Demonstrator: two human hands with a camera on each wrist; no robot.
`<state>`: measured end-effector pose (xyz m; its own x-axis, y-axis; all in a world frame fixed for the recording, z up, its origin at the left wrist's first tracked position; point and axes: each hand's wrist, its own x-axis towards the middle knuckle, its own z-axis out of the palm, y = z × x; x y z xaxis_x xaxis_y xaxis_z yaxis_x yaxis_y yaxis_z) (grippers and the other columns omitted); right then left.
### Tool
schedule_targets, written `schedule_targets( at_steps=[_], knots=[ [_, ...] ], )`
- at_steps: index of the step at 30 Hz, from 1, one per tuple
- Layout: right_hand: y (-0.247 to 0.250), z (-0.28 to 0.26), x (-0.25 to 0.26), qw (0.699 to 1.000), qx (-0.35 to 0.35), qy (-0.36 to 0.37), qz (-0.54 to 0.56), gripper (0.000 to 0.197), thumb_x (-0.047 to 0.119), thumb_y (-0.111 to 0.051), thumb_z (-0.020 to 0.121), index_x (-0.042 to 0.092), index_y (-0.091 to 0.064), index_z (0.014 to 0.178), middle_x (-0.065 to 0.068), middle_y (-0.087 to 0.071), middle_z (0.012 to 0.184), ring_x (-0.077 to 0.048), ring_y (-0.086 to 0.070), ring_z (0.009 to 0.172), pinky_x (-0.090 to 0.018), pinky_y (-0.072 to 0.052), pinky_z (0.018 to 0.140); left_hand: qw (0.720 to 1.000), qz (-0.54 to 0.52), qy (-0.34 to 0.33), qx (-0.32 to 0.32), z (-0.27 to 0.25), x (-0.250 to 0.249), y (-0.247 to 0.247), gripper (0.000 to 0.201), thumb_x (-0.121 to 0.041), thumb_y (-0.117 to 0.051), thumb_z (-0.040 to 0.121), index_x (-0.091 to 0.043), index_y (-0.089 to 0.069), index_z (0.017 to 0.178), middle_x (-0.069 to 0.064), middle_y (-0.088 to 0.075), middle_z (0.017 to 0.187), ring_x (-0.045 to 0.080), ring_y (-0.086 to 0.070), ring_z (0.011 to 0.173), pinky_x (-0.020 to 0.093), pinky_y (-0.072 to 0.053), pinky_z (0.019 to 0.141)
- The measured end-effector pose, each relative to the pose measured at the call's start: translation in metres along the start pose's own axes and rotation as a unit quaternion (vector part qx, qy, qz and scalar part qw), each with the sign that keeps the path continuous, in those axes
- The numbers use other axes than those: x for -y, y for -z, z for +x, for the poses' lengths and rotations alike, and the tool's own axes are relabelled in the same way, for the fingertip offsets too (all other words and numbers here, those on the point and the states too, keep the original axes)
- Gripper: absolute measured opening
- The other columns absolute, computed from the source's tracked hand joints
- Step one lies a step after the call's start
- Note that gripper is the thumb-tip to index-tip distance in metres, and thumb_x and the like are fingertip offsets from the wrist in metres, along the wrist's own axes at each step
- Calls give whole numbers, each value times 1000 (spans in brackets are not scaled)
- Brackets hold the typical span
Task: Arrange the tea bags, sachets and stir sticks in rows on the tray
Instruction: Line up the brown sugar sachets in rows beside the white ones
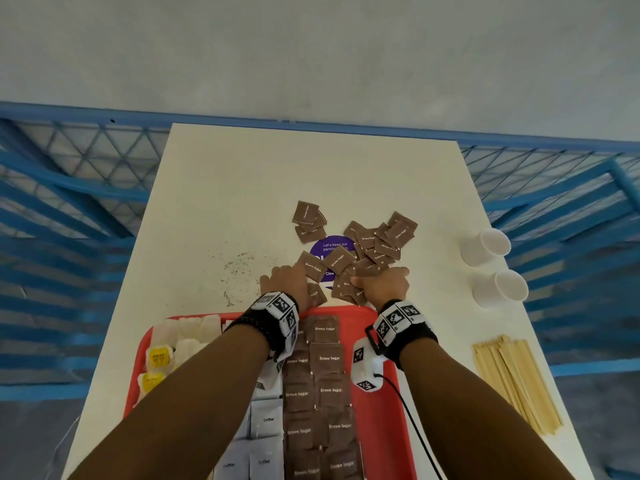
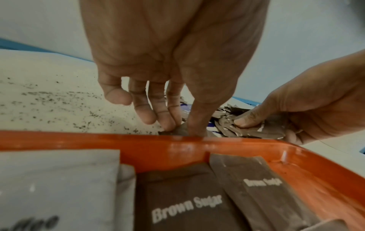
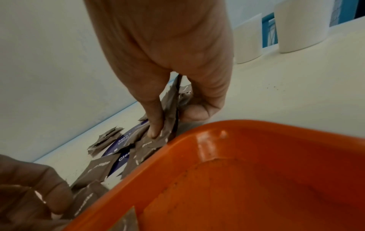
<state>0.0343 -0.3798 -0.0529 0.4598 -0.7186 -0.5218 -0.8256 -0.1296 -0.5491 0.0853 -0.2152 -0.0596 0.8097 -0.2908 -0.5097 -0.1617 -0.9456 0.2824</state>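
Observation:
Loose brown sugar sachets (image 1: 377, 240) lie scattered on the white table beyond the red tray (image 1: 388, 427). My left hand (image 1: 287, 284) reaches just past the tray's far rim (image 2: 138, 139), and its thumb and fingertips pinch one brown sachet (image 2: 182, 128) against the table. To its right, my right hand (image 1: 379, 284) grips a small stack of brown sachets (image 3: 169, 106) between thumb and fingers. On the tray, brown sugar sachets (image 1: 325, 389) lie in two columns, grey coffee sachets (image 1: 268, 419) to their left, tea bags (image 1: 187, 341) at the far left. Wooden stir sticks (image 1: 516, 382) lie right of the tray.
Two white paper cups (image 1: 485, 245) lie on their sides near the table's right edge. A round purple sticker (image 1: 332, 245) shows under the loose sachets. Dark crumbs (image 1: 239, 268) speckle the table left of my hands. Blue metal railing surrounds the table.

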Motion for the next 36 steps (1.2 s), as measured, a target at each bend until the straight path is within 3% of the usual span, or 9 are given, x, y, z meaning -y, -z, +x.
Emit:
schedule_targets(
  at_steps=[3,7,10,14,19,26,29,33,36],
  knots=[
    [8,2,-2,999,26,12,16,39,22,-84,74,2,-65,101,-12,-68,100,-25,-64,91,-32,-52,76,1000,7,3,-9,-5,-2,-3,62,-39,-63,86,-26,-36,140,8,-58,123,32,-49,122,47,-36,99],
    [17,9,-13,994,25,-11,107,24,25,-86,66,13,-67,72,-7,-73,87,-29,-70,85,-38,-59,80,1000,12,9,-7,-8,-7,-2,70,-46,-64,87,-24,-31,146,9,-53,130,32,-46,126,47,-36,101],
    [22,17,-25,984,21,-24,174,22,25,-85,60,14,-73,75,-10,-76,83,-31,-71,78,-43,-60,76,1000,2,14,-6,-10,-12,-1,65,-49,-66,85,-20,-42,138,9,-54,130,31,-48,124,50,-37,102],
    [30,19,-38,977,26,-29,209,19,26,-85,61,15,-74,72,-10,-77,82,-27,-67,70,-36,-51,65,1000,-12,3,-22,-14,-15,3,27,-42,-62,90,-21,-55,105,9,-60,122,32,-49,121,48,-35,102],
    [37,11,-37,969,60,-15,238,10,17,-81,72,16,-75,79,-6,-77,81,-27,-72,77,-46,-59,80,998,-62,0,-10,-12,-13,-3,26,-42,-65,89,-24,-48,82,7,-63,105,34,-52,116,50,-40,103],
    [45,3,-32,955,108,40,273,10,4,-69,87,14,-65,87,-9,-66,78,-21,-59,61,-30,-51,58,995,-96,-7,-2,-12,-8,7,42,-51,-63,89,-13,-62,71,9,-70,93,28,-62,83,35,-52,79],
    [50,3,-35,950,111,38,289,8,8,-66,91,16,-66,93,-5,-68,77,-15,-60,60,-26,-51,53,983,-181,-13,-26,-11,3,20,27,-30,-64,92,-7,-72,81,8,-73,86,25,-70,84,36,-58,77],
    [56,6,-39,949,111,27,294,9,8,-63,93,12,-67,100,-5,-68,77,-13,-61,58,-24,-50,46,939,-339,5,-67,-17,19,41,21,-17,-70,89,-12,-59,105,-1,-63,81,16,-61,78,31,-52,70],
    [61,7,-38,956,117,25,269,3,8,-66,92,9,-66,89,-5,-65,71,-15,-57,59,-25,-52,51,889,-458,19,-21,-22,24,52,14,-9,-70,89,-8,-62,100,10,-68,98,24,-70,85,41,-61,80]
  ],
)
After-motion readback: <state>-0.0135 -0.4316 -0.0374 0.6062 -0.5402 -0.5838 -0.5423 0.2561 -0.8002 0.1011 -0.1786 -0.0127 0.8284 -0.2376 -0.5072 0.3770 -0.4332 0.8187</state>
